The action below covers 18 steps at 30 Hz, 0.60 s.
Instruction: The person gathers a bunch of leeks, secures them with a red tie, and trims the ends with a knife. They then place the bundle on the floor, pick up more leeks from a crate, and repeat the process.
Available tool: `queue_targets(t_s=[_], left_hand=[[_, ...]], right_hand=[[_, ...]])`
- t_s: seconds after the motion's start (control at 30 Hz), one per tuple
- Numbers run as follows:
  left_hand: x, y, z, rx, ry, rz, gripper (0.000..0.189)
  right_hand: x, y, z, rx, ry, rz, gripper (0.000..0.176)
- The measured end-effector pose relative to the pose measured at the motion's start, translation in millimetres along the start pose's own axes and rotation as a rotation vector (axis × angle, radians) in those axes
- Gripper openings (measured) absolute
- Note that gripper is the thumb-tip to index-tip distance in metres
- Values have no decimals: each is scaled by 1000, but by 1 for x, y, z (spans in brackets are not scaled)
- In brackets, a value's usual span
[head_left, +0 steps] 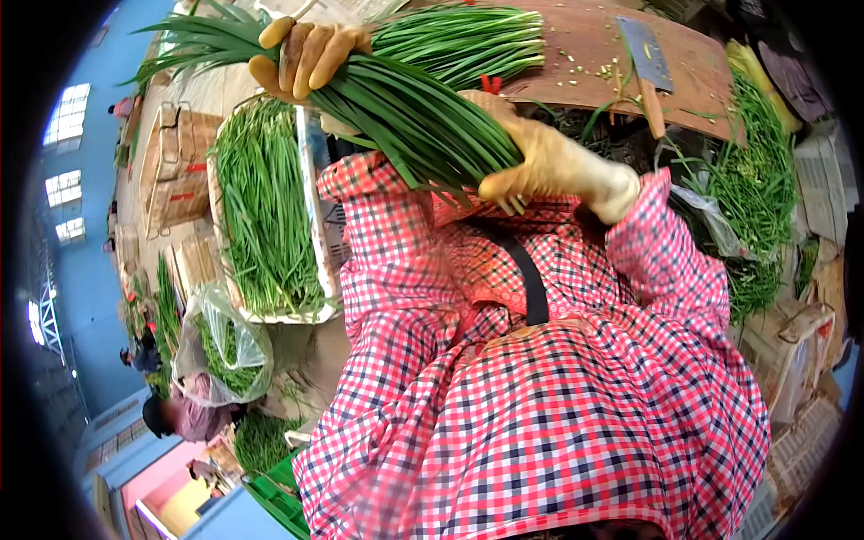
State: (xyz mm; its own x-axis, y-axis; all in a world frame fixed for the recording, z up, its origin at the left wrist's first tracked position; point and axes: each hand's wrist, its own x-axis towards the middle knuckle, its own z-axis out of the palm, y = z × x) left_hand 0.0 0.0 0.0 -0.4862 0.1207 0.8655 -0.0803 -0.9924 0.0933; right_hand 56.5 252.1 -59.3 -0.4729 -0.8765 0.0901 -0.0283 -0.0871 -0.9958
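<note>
A thick bunch of dark green garlic chives [423, 112] stretches across the front of my chest, held up in both hands. My left hand [310, 56], in a stained yellow glove, is closed round the bunch on the left, with leaves fanning out beyond it. My right hand [540, 157], also gloved, grips the other end, its fingers curled under the leaves. Just beyond the bunch, another pile of chives [463, 40] with pale stem ends lies on a reddish-brown board [576, 76]. On that board a cleaver [648, 67] rests with its wooden handle towards me.
A white-edged crate [326, 261] full of chives stands at the left, near a wooden box [180, 171]. Loose greens [756, 189] are heaped at the right. A plastic bag [256, 360] of greens and a person in a dark hat [160, 417] are lower left.
</note>
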Motion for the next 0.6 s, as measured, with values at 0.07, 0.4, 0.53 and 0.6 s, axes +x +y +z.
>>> queue_targets(t_s=[0.07,0.4,0.53,0.6], left_hand=[[-2,0,0,0,58,63,31],[-9,13,-12,57,-87,53,42],[-7,11,-12,49,-45,122,42],[-4,1,-16,-25,-40,238,40]], right_hand=[[-10,-28,24,-237,124,163,90],[31,31,56,-371,326,137,94],[42,69,37,-325,268,-123,71],[39,54,33,-342,331,-140,65]])
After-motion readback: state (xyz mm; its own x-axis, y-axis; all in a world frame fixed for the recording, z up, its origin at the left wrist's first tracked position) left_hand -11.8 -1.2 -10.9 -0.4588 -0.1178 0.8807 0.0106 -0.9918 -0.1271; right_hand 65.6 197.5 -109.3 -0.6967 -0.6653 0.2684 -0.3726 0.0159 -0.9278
